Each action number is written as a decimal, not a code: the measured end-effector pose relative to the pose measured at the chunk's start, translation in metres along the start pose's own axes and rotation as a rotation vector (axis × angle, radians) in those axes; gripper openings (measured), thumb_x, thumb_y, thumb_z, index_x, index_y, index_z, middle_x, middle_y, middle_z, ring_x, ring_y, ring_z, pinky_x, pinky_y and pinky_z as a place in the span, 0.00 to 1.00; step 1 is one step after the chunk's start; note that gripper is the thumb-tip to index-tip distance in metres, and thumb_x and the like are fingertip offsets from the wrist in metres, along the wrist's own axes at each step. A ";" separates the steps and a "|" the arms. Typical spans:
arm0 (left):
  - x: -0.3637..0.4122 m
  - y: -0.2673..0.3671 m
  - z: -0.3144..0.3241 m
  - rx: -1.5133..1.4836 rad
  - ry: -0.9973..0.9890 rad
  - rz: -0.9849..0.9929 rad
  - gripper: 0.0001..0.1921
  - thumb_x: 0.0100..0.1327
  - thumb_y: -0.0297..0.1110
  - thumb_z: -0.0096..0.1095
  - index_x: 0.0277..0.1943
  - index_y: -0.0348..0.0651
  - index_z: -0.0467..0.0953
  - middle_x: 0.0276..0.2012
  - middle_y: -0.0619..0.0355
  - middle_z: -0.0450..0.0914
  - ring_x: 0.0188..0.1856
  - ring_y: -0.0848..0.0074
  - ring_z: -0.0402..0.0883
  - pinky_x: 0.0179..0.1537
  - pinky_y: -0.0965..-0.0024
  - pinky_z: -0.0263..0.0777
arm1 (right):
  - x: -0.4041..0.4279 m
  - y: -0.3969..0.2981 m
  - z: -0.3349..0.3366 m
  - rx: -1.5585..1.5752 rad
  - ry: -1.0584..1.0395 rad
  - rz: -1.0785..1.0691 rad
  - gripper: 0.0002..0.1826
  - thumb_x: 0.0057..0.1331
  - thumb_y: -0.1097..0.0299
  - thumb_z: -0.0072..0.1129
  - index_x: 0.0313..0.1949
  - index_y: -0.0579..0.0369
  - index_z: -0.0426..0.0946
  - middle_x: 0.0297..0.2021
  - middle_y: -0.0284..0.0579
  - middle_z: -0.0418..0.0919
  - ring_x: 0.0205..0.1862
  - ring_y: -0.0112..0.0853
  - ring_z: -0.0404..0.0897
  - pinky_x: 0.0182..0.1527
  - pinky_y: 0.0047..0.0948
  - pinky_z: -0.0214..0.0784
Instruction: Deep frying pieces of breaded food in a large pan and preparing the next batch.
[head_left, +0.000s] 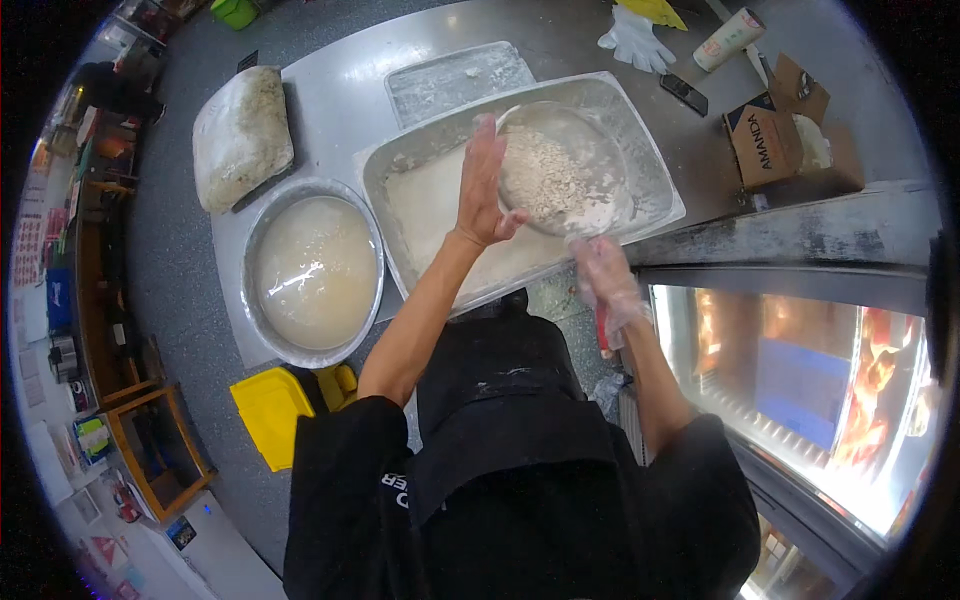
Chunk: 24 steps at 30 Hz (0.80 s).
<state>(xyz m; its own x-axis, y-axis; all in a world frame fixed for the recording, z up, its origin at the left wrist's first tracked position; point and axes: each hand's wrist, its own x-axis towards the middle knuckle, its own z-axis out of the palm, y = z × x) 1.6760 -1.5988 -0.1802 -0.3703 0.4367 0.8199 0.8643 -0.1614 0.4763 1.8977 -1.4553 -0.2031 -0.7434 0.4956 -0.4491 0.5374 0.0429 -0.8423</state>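
My bare left hand (487, 184), dusted pale, is upright with its palm facing the left rim of a round mesh sieve (562, 169). It holds nothing. My right hand (606, 281), in a clear plastic glove, grips the sieve's red handle (602, 326). Pale lumps of floury batter (544, 172) lie in the sieve. The sieve is over the right part of a deep metal pan (649, 142) with pale flour (427, 210) in it. Just left of the pan stands a round metal bowl (379, 262) of cloudy, pale liquid (315, 270).
A full, pale bag (244, 139) lies at the table's left edge. Behind the pan is a floured metal tray (465, 79). A plastic glove (636, 37), a phone (684, 94), a paper cup (729, 39) and an opened carton (765, 146) are back right. A lit glass cabinet (795, 375) stands at right.
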 end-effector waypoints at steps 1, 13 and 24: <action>0.005 -0.006 0.009 0.009 -0.054 -0.003 0.45 0.59 0.69 0.46 0.69 0.41 0.54 0.68 0.34 0.52 0.70 0.44 0.50 0.66 0.44 0.44 | -0.010 -0.022 0.003 -0.051 0.060 -0.027 0.19 0.62 0.52 0.61 0.27 0.54 0.68 0.20 0.31 0.67 0.23 0.21 0.64 0.24 0.26 0.60; 0.026 0.004 0.027 -0.020 -0.087 0.081 0.52 0.52 0.76 0.45 0.68 0.40 0.55 0.68 0.33 0.52 0.69 0.43 0.53 0.67 0.44 0.42 | -0.007 -0.056 -0.019 0.050 0.048 0.097 0.20 0.61 0.49 0.61 0.25 0.53 0.69 0.17 0.32 0.68 0.19 0.23 0.65 0.23 0.28 0.61; 0.021 0.003 0.037 -0.013 -0.040 0.000 0.53 0.51 0.76 0.49 0.69 0.41 0.52 0.68 0.33 0.51 0.70 0.44 0.52 0.67 0.45 0.41 | 0.016 -0.035 -0.041 -0.041 -0.055 -0.076 0.18 0.64 0.51 0.58 0.32 0.54 0.68 0.20 0.27 0.63 0.22 0.19 0.62 0.24 0.22 0.58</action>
<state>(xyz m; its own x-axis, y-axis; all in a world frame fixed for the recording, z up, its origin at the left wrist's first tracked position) 1.6836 -1.5576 -0.1727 -0.3560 0.4717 0.8067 0.8597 -0.1729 0.4806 1.8832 -1.4133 -0.1687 -0.8027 0.4411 -0.4014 0.4937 0.1140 -0.8621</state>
